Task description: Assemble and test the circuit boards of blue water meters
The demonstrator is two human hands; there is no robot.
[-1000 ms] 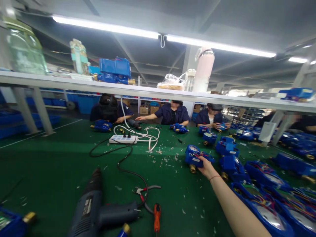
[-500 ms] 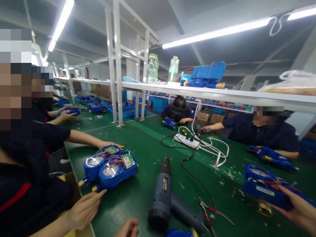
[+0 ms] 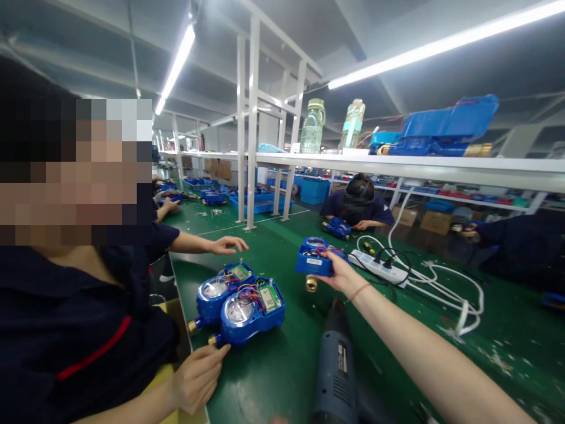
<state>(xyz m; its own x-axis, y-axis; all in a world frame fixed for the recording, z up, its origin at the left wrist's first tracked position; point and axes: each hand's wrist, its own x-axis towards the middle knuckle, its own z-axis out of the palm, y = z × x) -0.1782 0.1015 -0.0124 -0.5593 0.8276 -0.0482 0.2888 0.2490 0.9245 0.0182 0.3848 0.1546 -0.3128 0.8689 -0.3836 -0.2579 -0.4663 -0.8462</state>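
Note:
My right hand (image 3: 339,272) reaches out over the green table, closed on a blue water meter (image 3: 312,265) with a brass threaded end below it. Beneath my right forearm lies a dark heat gun (image 3: 338,365), its nozzle pointing away. Only a blurred sliver of my left hand (image 3: 279,420) shows at the bottom edge, its fingers hidden. To the left, two blue water meters (image 3: 253,315) with clear dials, coloured wires and small circuit boards lie side by side. A co-worker's hand (image 3: 200,374) touches the brass end of the nearer one.
A white power strip (image 3: 378,268) with looped white cable lies right of my hand. Above the table runs a white shelf (image 3: 424,168) with bottles and a blue meter, on metal posts (image 3: 252,123). Co-workers sit at left, across and at right.
My right hand has carried the blue water meter from the far right toward the middle. My view has turned left. The co-worker's far hand has come off the meters.

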